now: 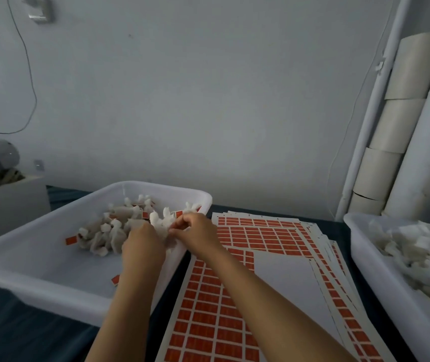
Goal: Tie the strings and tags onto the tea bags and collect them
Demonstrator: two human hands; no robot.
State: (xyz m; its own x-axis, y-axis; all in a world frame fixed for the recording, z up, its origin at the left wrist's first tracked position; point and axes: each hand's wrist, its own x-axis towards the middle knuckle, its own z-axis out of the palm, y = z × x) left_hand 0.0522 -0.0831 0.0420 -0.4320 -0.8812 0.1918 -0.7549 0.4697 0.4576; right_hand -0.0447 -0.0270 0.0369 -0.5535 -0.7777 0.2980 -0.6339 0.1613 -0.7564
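Together, two bare hands work above the right inner edge of a white rectangular plastic tub on the left. The left hand, back toward the camera, has its fingers curled down into white gauzy tea bags; whether it grips one cannot be told. The right hand pinches the same small cluster between thumb and fingertips. A pile of well over a dozen white tea bags with red rectangular tags lies inside this tub, and two loose red tags lie on its floor. Beside it, several overlapping sheets of red tag labels fan across the dark table. A second white tub at the right holds untagged white bags. Four pale cardboard rolls stand stacked behind it.
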